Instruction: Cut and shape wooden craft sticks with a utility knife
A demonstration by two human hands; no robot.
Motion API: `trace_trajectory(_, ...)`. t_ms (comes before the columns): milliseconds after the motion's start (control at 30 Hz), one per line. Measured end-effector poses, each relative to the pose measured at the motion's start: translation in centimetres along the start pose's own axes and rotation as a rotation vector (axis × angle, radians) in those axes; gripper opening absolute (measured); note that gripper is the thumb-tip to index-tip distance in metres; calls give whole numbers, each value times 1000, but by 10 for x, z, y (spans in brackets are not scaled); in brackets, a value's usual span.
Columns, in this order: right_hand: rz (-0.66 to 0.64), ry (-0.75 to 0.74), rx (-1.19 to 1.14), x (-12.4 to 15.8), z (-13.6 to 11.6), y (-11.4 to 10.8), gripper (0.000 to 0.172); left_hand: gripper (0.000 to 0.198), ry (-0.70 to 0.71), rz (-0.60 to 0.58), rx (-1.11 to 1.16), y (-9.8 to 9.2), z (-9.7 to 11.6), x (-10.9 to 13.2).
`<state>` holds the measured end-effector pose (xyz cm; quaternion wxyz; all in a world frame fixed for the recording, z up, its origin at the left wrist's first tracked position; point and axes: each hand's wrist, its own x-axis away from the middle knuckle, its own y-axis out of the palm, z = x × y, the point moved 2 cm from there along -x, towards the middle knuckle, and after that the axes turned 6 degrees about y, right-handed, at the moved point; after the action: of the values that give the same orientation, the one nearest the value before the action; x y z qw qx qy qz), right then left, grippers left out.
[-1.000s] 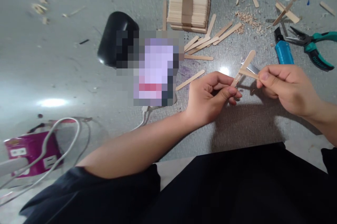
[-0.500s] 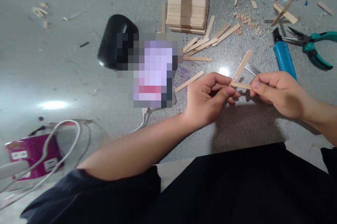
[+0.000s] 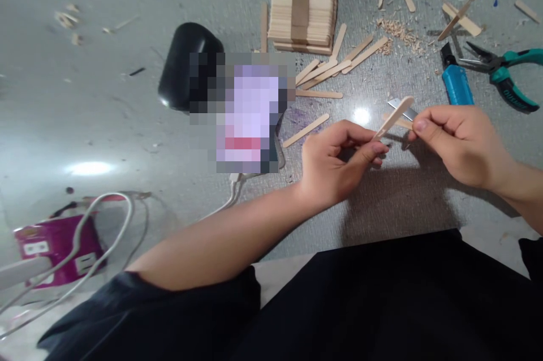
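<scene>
My left hand (image 3: 339, 160) pinches a wooden craft stick (image 3: 396, 116) near its lower end. The stick slants up to the right and has a small slot cut near the fingers. My right hand (image 3: 460, 143), a little to the right, closes thumb and finger on a second craft stick (image 3: 397, 122), whose free end points left behind the first. The two sticks overlap in view; whether they touch I cannot tell. A metal blade (image 3: 401, 107) lies beside the right fingertips, partly hidden by them. Beyond that hand is a blue utility knife (image 3: 457, 86), its lower part covered.
Green-handled pliers (image 3: 503, 75) lie at the right. Farther back are a banded stack of craft sticks (image 3: 280, 10), loose sticks (image 3: 324, 75), wood shavings (image 3: 401, 33) and crossed-stick pieces (image 3: 460, 18). Left are a blurred-out phone (image 3: 250, 106), a black case (image 3: 182, 67) and a purple power strip (image 3: 63, 253).
My right hand has drawn its stick away from the left hand, up and to the right. The stick in my left hand has tilted further to the right.
</scene>
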<state>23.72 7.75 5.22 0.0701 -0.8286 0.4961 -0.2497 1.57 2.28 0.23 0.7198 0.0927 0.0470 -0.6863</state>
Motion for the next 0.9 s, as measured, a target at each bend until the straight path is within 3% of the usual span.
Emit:
trace_trajectory(233, 95, -113, 82, 10, -5, 0, 27, 25, -145, 44, 51, 2, 1, -2)
trace_trajectory(467, 75, -138, 69, 11, -5, 3, 25, 24, -171, 23, -1, 2, 3, 0)
trace_trajectory(633, 56, -131, 56, 11, -5, 4, 24, 15, -53, -7, -104, 0, -1, 4)
trace_trajectory(900, 32, -61, 59, 13, -6, 2, 36, 10, 437, -33, -382, -7, 6, 0)
